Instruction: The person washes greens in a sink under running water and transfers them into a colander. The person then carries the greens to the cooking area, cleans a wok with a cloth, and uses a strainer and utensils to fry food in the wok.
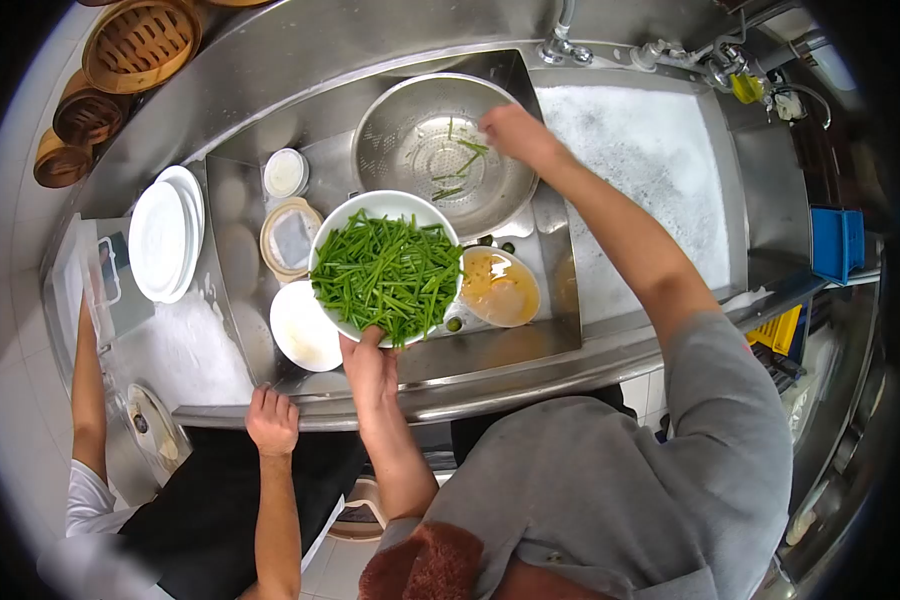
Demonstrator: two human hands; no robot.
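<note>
Green cut stems (pixel 385 275) heap the white bowl (pixel 415 205) our left hand (pixel 370 370) pinches at the rim, over the sink (pixel 515 355); our right hand (pixel 513 135) curls at the colander (pixel 395 135), grip unclear; we'd call this collecting strays; next likely calls for lifting the few pieces there.

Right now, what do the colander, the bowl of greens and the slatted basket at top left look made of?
Colander: likely stainless steel; silvery sheen, punched holes.
Bowl: smooth white; plastic or ceramic, can't tell.
Slatted basket: probably bamboo; tan-brown, woody slats.
</note>
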